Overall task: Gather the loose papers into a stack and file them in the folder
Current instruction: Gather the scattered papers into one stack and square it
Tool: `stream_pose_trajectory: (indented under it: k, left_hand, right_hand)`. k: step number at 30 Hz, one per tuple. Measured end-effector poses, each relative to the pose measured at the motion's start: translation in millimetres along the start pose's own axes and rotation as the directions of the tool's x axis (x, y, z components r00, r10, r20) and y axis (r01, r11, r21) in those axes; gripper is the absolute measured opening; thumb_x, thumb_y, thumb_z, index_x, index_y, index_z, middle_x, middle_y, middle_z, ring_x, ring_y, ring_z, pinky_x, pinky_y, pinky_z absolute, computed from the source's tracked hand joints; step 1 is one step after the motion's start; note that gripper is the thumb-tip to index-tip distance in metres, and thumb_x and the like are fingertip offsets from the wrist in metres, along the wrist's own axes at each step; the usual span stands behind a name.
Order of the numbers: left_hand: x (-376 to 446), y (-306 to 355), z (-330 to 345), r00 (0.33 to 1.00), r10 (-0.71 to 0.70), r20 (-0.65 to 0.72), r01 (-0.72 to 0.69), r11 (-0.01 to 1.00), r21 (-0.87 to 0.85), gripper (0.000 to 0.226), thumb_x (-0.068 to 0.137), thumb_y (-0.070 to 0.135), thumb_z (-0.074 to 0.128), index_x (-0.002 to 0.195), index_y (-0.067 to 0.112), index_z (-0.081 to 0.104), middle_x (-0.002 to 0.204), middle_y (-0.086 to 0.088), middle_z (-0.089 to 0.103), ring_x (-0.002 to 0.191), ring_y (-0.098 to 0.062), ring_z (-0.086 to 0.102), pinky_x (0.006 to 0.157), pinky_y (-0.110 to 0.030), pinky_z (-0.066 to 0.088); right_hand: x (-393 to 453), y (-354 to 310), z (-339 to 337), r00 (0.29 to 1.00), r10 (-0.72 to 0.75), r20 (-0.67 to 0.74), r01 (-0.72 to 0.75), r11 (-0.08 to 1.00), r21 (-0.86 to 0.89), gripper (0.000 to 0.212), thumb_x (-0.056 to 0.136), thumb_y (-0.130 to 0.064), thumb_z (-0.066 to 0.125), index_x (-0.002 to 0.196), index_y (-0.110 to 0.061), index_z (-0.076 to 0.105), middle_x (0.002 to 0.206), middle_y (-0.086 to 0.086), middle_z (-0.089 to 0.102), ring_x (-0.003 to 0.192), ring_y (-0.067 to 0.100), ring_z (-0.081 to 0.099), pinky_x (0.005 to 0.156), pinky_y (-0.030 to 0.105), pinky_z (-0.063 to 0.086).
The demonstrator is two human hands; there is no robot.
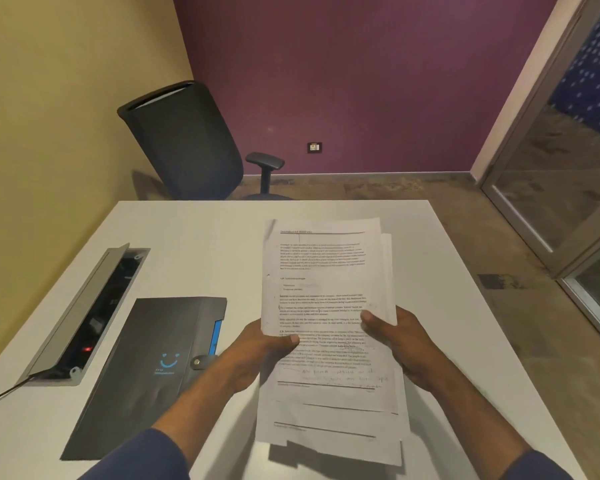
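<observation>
- Head view: papers fanned unevenly, white sheets of printed text with handwritten lines near the bottom, lower edges staggered; print too small to read.
- Held above the white surface, right of the folder.
- Left hand clamped on the stack's left edge, thumb on top; right hand clamped on the right edge, thumb across the page.
- Folder dark grey, closed, flat on the surface, blue smile logo with unreadable small writing beneath, blue strip along its right side.
</observation>
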State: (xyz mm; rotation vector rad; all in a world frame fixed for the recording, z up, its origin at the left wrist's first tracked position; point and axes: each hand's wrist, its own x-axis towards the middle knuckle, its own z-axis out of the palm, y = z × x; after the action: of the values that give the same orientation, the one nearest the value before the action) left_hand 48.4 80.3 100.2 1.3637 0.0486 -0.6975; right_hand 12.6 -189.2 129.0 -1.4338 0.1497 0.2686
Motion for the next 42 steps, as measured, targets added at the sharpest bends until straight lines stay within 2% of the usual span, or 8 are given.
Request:
stream_pose_trajectory:
  k: [3, 7, 12, 19, 25, 29, 38, 42]
  left_hand:
    - [2, 9, 5, 0.996, 0.084, -0.031, -0.082, 0.994, 0.068, 0.049, 0.077, 0.007, 0.079, 0.123, 0.014, 0.064, 0.121, -0.005, 0.071, 0.112, -0.023, 0.067, 0.094, -0.034, 0.054]
    - [6, 13, 13, 0.970, 0.201, -0.134, -0.182, 0.973, 0.139, 0.042, 0.077, 0.023, 0.081, 0.117, 0.021, 0.068, 0.114, 0.004, 0.074, 0.104, -0.015, 0.069, 0.083, -0.025, 0.057]
    - [8, 8, 13, 0.923, 0.313, -0.222, -0.275, 0.943, 0.185, 0.033, 0.075, 0.020, 0.083, 0.105, 0.031, 0.072, 0.106, 0.007, 0.076, 0.099, -0.011, 0.070, 0.079, -0.021, 0.057]
    - [9, 1, 11, 0.933, 0.304, -0.190, -0.269, 0.944, 0.190, 0.038, 0.075, 0.016, 0.081, 0.111, 0.024, 0.070, 0.108, 0.000, 0.075, 0.103, -0.018, 0.069, 0.094, -0.041, 0.054]
    - [12, -2, 17, 0.916, 0.316, -0.247, -0.268, 0.941, 0.208, 0.033, 0.074, 0.019, 0.082, 0.106, 0.021, 0.073, 0.102, -0.001, 0.077, 0.099, -0.019, 0.071, 0.094, -0.046, 0.054]
    - [10, -6, 15, 0.899, 0.375, -0.227, -0.326, 0.918, 0.225, 0.036, 0.071, 0.031, 0.083, 0.106, 0.029, 0.073, 0.103, 0.001, 0.076, 0.100, -0.017, 0.071, 0.088, -0.037, 0.057]
    - [6, -35, 22, 0.904, 0.298, -0.307, -0.245, 0.949, 0.200, 0.030, 0.077, 0.025, 0.082, 0.100, 0.040, 0.071, 0.102, 0.007, 0.075, 0.095, -0.008, 0.069, 0.084, -0.030, 0.057]
    - [11, -35, 22, 0.902, 0.248, -0.352, -0.191, 0.963, 0.189, 0.014, 0.078, 0.027, 0.080, 0.090, 0.030, 0.074, 0.094, 0.003, 0.077, 0.093, -0.018, 0.071, 0.082, -0.036, 0.057]
  right_hand:
    - [2, -5, -3, 0.999, -0.034, 0.041, 0.037, 0.997, -0.075, 0.034, 0.085, -0.018, 0.073, 0.119, -0.013, 0.069, 0.116, 0.006, 0.073, 0.105, 0.024, 0.071, 0.077, 0.027, 0.059]
    - [8, -4, 0, 0.999, -0.041, -0.012, 0.038, 0.989, -0.142, 0.032, 0.084, -0.010, 0.073, 0.116, -0.009, 0.070, 0.113, 0.004, 0.074, 0.104, 0.022, 0.071, 0.093, 0.039, 0.056]
    - [7, 7, 0, 0.981, -0.159, -0.115, 0.144, 0.982, -0.124, 0.020, 0.083, -0.007, 0.074, 0.097, -0.020, 0.076, 0.103, 0.003, 0.078, 0.097, 0.017, 0.073, 0.086, 0.029, 0.059]
    - [3, 22, -12, 0.942, -0.335, 0.018, 0.333, 0.924, -0.189, 0.026, 0.083, -0.010, 0.074, 0.109, -0.014, 0.074, 0.110, 0.009, 0.074, 0.105, 0.027, 0.068, 0.087, 0.038, 0.055]
    - [11, 31, -9, 0.938, -0.325, -0.123, 0.295, 0.931, -0.215, 0.011, 0.086, -0.004, 0.071, 0.092, -0.013, 0.075, 0.083, 0.013, 0.073, 0.080, 0.015, 0.066, 0.072, 0.032, 0.050]
    - [13, 32, -6, 0.934, -0.278, -0.225, 0.255, 0.959, -0.125, 0.025, 0.082, -0.004, 0.075, 0.089, -0.027, 0.078, 0.092, -0.005, 0.079, 0.085, 0.006, 0.073, 0.069, 0.015, 0.054]
    - [7, 67, -1, 0.949, -0.116, -0.293, 0.089, 0.991, -0.105, 0.021, 0.081, -0.005, 0.076, 0.081, -0.026, 0.077, 0.088, -0.008, 0.078, 0.081, 0.003, 0.072, 0.068, 0.017, 0.057]
    - [9, 68, -3, 0.958, -0.080, -0.274, 0.045, 0.990, -0.133, 0.016, 0.082, -0.008, 0.076, 0.083, -0.024, 0.075, 0.087, -0.009, 0.079, 0.084, 0.009, 0.074, 0.070, 0.019, 0.057]
